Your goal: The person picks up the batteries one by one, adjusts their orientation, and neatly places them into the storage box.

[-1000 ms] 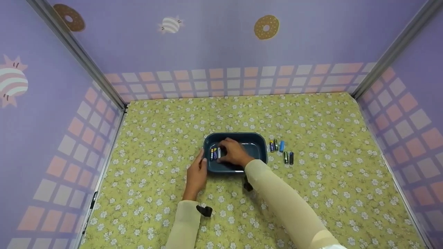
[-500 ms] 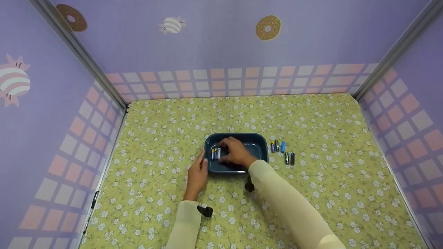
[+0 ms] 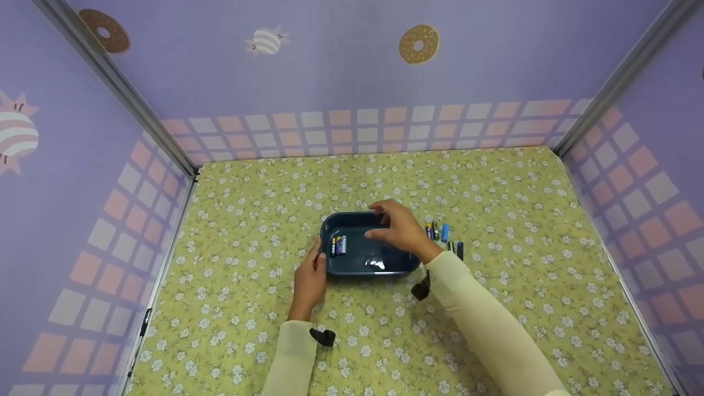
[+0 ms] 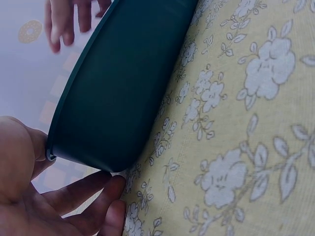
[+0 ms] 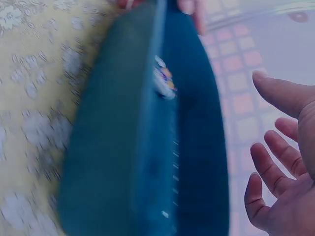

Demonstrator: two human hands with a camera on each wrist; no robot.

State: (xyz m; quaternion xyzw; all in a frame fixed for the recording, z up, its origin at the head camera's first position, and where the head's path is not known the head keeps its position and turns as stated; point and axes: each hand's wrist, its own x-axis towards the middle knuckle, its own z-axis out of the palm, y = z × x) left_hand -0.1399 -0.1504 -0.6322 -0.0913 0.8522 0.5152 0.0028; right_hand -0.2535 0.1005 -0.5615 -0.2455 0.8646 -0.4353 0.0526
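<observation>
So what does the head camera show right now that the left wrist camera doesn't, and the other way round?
Only the head view shows the batteries inside the tray, the loose batteries on the cloth to its right, and both sleeves.

Only the left wrist view shows the tray's outer wall broadside and close up.

Both show the tray, the left hand at one end, the right hand, the floral cloth and a printed doughnut on the wall.

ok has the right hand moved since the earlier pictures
Yes: in the head view, the right hand has moved rightward relative to the tray, away from its batteries.
</observation>
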